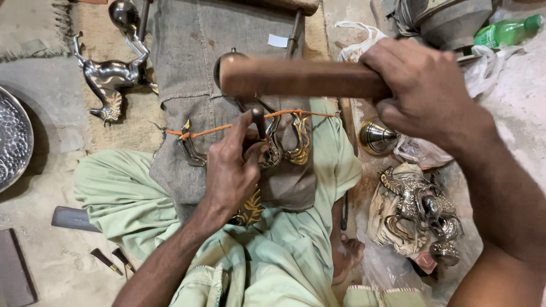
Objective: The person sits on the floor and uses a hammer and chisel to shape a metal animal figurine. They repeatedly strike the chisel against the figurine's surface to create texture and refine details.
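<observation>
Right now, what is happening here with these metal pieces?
A person sits on the floor. The right hand grips a wooden mallet, raised above the lap. The left hand holds a small punch against a silver and gold metal figure, tied with an orange cord onto a cloth-covered block. Another animal figure lies to the left, more metal pieces to the right.

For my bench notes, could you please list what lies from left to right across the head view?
Hammered metal tray → silver deer figure → left hand → right hand on wooden mallet → green bottle.
</observation>
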